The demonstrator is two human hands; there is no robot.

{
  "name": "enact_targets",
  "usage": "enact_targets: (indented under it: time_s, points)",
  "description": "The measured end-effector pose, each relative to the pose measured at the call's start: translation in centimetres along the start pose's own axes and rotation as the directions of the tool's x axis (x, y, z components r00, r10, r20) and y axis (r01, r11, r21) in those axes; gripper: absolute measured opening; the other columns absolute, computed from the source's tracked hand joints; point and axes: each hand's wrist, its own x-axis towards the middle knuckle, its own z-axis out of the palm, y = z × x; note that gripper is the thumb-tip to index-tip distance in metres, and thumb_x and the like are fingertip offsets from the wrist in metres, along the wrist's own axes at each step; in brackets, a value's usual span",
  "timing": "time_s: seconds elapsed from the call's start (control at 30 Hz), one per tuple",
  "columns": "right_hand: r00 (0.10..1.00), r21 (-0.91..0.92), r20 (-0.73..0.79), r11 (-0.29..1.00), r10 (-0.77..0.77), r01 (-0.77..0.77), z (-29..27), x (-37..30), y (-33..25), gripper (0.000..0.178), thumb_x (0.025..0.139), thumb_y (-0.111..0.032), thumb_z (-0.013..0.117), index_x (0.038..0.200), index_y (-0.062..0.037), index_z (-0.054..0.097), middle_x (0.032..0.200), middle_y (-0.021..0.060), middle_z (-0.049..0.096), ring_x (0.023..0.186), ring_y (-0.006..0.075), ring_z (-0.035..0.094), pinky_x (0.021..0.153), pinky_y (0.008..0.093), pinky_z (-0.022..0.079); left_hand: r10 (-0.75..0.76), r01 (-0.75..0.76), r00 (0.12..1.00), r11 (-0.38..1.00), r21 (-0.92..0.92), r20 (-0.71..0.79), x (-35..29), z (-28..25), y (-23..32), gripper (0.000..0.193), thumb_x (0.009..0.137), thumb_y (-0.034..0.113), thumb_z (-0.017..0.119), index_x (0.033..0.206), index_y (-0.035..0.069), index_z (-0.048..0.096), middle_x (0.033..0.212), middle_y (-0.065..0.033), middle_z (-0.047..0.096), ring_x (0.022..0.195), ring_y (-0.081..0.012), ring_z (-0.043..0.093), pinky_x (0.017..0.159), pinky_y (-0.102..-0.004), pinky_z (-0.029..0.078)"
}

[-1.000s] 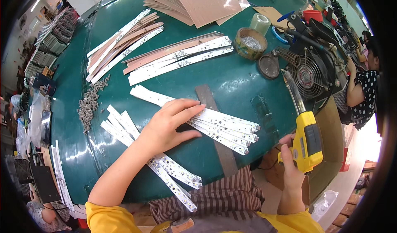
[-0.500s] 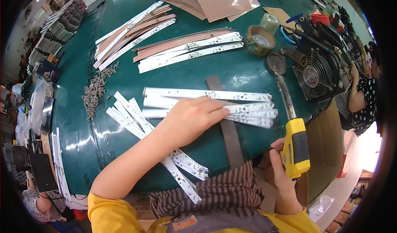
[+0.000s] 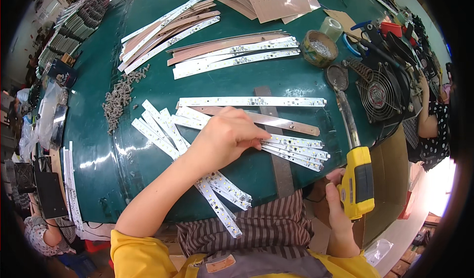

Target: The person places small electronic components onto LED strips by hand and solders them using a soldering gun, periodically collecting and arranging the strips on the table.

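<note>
Green desk [image 3: 222, 88] | left fingers [image 3: 254, 134] narrow over fanned LED strips [image 3: 298, 150]; whether they grip, I can't tell | right fingers [image 3: 334, 201] wrapped around yellow soldering gun [image 3: 359, 184] | beyond my left fingers, white strip [image 3: 291, 101] and brown-faced strip [image 3: 291, 124] now spread out; I judge the bunch loosened
</note>
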Motion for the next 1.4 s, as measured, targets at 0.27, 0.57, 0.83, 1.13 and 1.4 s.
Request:
enact_targets:
  time_s: [0.27, 0.57, 0.83, 1.13, 1.4]
  points:
    - [1.000, 0.039, 0.001, 0.999, 0.010, -0.010, 0.3, 0.8, -0.9, 0.043, 0.083, 0.003, 0.069, 0.120, -0.0011, 0.048, 0.097, 0.0080, 0.062, 0.075, 0.0103, 0.052, 0.067, 0.0240, 0.044, 0.011, 0.001, 0.999, 0.976, 0.219, -0.052, 0.8, -1.4, -0.8, 0.025, 0.071, 0.005, 0.077, 0.094, 0.013, 0.074, 0.082, -0.0007, 0.067, 0.076, -0.0212, 0.062, 0.077, -0.0348, 0.044]
    - [0.996, -0.183, 0.019, 0.980, -0.081, 0.084, 1.3, 1.8, -1.0, 0.047, 0.074, -0.015, 0.084, 0.106, -0.0014, 0.053, 0.082, 0.0054, 0.068, 0.070, 0.0128, 0.066, 0.066, 0.0260, 0.051, -0.038, 0.096, 0.988, 0.906, 0.413, -0.147, -1.6, -2.6, 2.3, 0.018, 0.068, 0.008, 0.080, 0.082, 0.013, 0.069, 0.076, 0.0006, 0.063, 0.070, -0.0191, 0.058, 0.071, -0.0342, 0.041]
    - [0.933, 0.212, 0.264, 0.929, 0.244, -0.303, -0.4, 1.0, -0.6, 0.026, 0.094, -0.009, 0.052, 0.118, -0.0002, 0.049, 0.094, 0.0099, 0.058, 0.068, 0.0094, 0.053, 0.063, 0.0240, 0.044, -0.330, 0.499, 0.840, 0.782, 0.372, -0.431, -6.6, -4.7, 3.1, 0.012, 0.076, 0.006, 0.075, 0.088, 0.008, 0.071, 0.081, -0.0032, 0.067, 0.076, -0.0217, 0.063, 0.077, -0.0362, 0.044]
    - [0.951, 0.439, 0.182, 0.845, 0.248, -0.305, 2.4, 2.3, -1.9, 0.064, 0.098, -0.043, 0.057, 0.137, 0.0040, 0.039, 0.094, 0.0128, 0.063, 0.060, 0.0125, 0.058, 0.055, 0.0228, 0.047, -0.551, 0.858, 0.386, 0.510, 0.067, -0.740, -11.2, -10.9, -3.4, 0.011, 0.081, 0.006, 0.072, 0.091, 0.001, 0.071, 0.085, -0.0110, 0.071, 0.077, -0.0215, 0.069, 0.072, -0.0321, 0.052]
    - [0.957, 0.338, 0.163, 0.898, 0.238, -0.281, 2.9, 1.9, -2.1, 0.063, 0.097, -0.043, 0.058, 0.137, 0.0042, 0.043, 0.089, 0.0108, 0.062, 0.060, 0.0112, 0.056, 0.059, 0.0231, 0.044, -0.728, 0.913, 0.324, 0.409, -0.003, -0.605, -9.8, -12.5, -5.1, 0.023, 0.078, 0.009, 0.077, 0.098, -0.001, 0.073, 0.083, -0.0111, 0.073, 0.073, -0.0162, 0.069, 0.071, -0.0283, 0.054]
